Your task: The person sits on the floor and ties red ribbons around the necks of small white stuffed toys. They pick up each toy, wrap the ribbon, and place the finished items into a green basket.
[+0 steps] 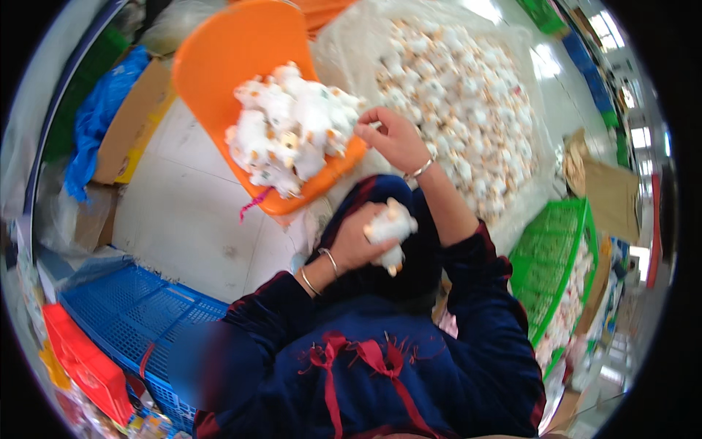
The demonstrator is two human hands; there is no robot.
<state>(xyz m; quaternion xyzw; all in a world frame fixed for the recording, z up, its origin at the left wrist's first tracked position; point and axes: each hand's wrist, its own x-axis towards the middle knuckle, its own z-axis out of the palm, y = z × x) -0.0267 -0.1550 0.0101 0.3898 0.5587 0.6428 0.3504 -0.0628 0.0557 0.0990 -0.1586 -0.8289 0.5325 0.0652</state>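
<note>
My left hand [358, 241] is closed around a small white plush toy [391, 228] held over my lap. My right hand [391, 135] reaches forward with pinched fingers to the edge of a pile of white plush toys [289, 128], which lies on an orange plastic chair seat [219, 58]. Whether the pinch holds anything is too small to tell. Both wrists carry thin bangles, and dark blue sleeves cover my forearms.
A big clear bag of several white plush toys [468, 95] lies ahead on the right. A green crate [559, 256] with more toys stands at right, a blue crate [139, 314] at lower left, cardboard boxes [128, 124] at left.
</note>
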